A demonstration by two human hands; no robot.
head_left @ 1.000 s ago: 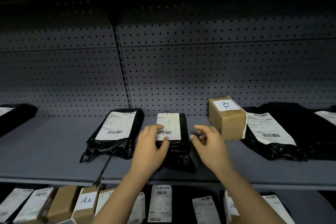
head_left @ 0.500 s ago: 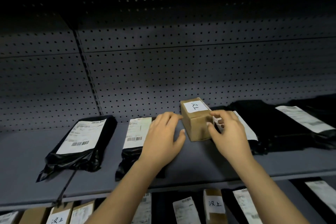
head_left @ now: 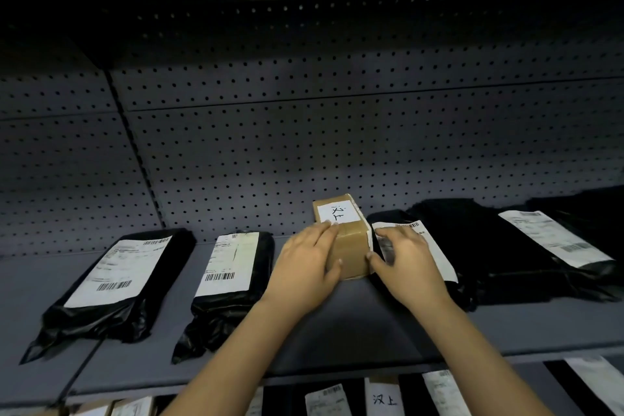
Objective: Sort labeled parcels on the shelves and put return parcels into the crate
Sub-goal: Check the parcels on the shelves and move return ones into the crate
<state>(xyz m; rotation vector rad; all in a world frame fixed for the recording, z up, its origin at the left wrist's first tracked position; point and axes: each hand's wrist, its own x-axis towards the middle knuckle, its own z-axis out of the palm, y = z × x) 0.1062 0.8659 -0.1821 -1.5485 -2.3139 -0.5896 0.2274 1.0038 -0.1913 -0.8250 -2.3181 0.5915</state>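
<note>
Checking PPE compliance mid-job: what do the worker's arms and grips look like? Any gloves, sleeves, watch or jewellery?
The left grip and right grip are bare hands, with no gloves, rings or tape that I can see. The left forearm and right forearm are also bare right to the bottom of the picture. No sleeve, watch or wristband shows.

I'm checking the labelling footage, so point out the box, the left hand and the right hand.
Box (head_left: 353, 248), head view, on the bare cardboard between the hands.
Left hand (head_left: 304, 268), head view, on the back of the hand.
Right hand (head_left: 407, 268), head view, on the back of the hand.
</note>
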